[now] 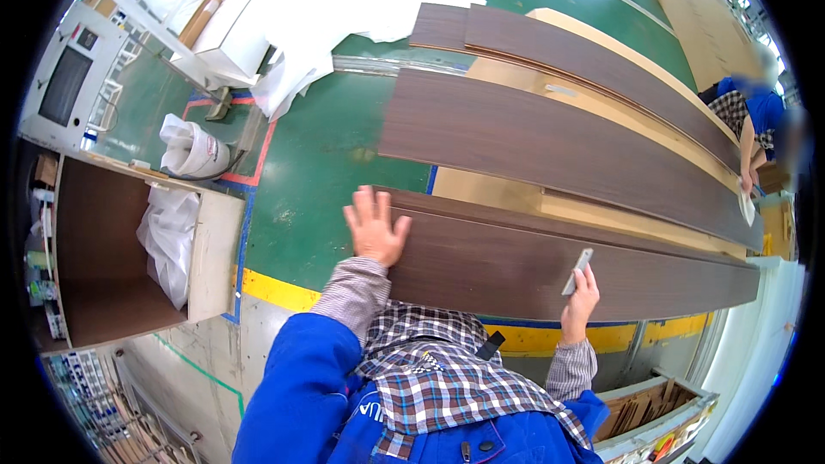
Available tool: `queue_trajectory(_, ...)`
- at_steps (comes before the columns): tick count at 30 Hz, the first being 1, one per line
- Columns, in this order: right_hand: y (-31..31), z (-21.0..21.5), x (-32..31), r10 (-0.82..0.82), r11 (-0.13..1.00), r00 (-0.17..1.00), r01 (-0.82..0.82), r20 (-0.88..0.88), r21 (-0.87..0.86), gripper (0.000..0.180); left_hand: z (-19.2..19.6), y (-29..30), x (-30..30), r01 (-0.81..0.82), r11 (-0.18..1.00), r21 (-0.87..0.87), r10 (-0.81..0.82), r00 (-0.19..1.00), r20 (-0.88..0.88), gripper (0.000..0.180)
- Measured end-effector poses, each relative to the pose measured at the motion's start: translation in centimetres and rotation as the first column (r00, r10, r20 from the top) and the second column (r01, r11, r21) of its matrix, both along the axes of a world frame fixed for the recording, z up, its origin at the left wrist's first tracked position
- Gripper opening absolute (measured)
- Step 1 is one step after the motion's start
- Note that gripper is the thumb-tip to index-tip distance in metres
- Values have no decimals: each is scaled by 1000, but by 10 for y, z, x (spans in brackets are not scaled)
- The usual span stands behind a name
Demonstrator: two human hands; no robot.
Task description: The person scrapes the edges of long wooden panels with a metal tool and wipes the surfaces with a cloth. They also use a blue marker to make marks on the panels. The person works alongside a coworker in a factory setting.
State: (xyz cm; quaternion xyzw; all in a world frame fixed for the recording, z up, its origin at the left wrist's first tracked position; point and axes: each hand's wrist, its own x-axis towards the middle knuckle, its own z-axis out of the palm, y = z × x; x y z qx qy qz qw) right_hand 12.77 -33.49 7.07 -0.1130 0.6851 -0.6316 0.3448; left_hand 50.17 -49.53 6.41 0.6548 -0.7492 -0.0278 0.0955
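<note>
A long dark brown wood-grain panel (516, 266) lies in front of me, running from the middle to the right. My left hand (375, 228) rests flat on its left end with fingers spread. My right hand (581, 290) holds a small flat grey scraper (577, 271) against the panel's near face. My sleeves are checked, under a blue vest.
More dark panels (550, 142) lie on light brown boards beyond. Another person (749, 133) in blue works at the far right end. White sheets (292, 9) are piled at the back. An open cabinet (112, 258) and a grey machine (64, 77) stand at the left on the green floor.
</note>
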Motion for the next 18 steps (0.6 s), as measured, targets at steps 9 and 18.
queue_trajectory(9,-84,1,3,601,790,198,-6,-774,613,21,-26,47,66,-110,875,472,396,724,-565,86)
queue_trajectory(18,-133,-23,178,545,836,152,-182,-825,519,22,-35,43,62,4,890,456,334,676,-657,91)
